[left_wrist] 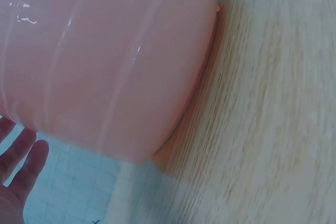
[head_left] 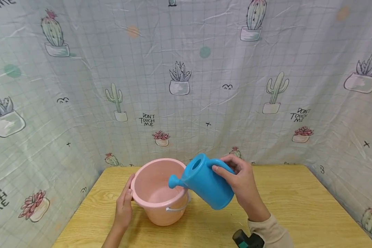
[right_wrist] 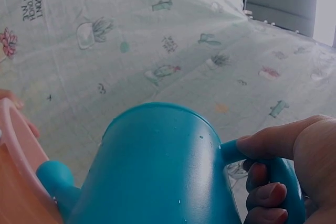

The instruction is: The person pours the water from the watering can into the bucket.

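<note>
A blue watering can is tilted to the left, its round spout head over the opening of a pink bucket. My right hand grips the can by its handle, with the thumb on top and the fingers curled under in the right wrist view. Water drops dot the can's blue side. On the bucket's left side, just under the rim, my left hand rests with fairly straight fingers against the outer wall. The bucket stands upright on the table.
The wooden table ends against a cactus-print curtain that hangs at the back and both sides. A pale handle hangs down the bucket's front. A dark device is at my right wrist by the sleeve.
</note>
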Motion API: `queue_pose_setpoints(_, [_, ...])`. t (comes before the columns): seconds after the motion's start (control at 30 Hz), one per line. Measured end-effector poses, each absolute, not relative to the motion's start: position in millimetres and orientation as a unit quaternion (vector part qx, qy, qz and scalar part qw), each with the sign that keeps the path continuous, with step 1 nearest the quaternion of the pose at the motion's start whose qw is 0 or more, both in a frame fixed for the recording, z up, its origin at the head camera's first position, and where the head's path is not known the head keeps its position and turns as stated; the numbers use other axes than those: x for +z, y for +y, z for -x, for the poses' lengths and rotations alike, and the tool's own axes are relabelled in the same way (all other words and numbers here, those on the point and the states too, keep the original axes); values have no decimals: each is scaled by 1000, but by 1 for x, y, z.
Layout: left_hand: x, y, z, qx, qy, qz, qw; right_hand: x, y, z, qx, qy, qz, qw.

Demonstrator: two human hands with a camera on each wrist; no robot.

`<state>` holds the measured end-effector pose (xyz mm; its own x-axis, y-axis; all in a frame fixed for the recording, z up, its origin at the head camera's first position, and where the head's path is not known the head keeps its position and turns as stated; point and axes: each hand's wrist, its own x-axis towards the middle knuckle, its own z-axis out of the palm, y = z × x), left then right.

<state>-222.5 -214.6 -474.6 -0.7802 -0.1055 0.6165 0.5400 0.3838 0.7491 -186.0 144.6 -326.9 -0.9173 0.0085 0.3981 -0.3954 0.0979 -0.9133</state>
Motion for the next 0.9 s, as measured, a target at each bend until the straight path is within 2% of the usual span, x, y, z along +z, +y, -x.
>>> queue_pose_setpoints(0.9, [-473,-218,227,-543,-783,135,273,-327,143,189,656,-724,-145,157])
